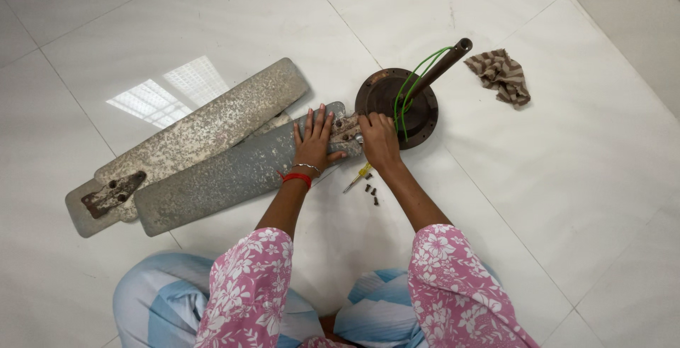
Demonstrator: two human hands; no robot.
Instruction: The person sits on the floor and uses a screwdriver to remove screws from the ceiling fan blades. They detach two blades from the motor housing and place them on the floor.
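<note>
The floor (pixel 552 178) is glossy white tile, smooth enough to mirror a ceiling light. The fan blades (pixel 212 171) are dull grey metal — matt, speckled and pitted, with rusty brown brackets at their ends. The round motor housing (pixel 386 96) is dark, rusted metal; its wires (pixel 411 82) wear shiny green plastic. The striped rag (pixel 501 73) is soft, crumpled cloth.

Pink white-flowered sleeves (pixel 248 284), blue-and-white striped trousers (pixel 152 298), red thread (pixel 297 177) and thin metal bangle (pixel 307 167) at the left wrist.
</note>
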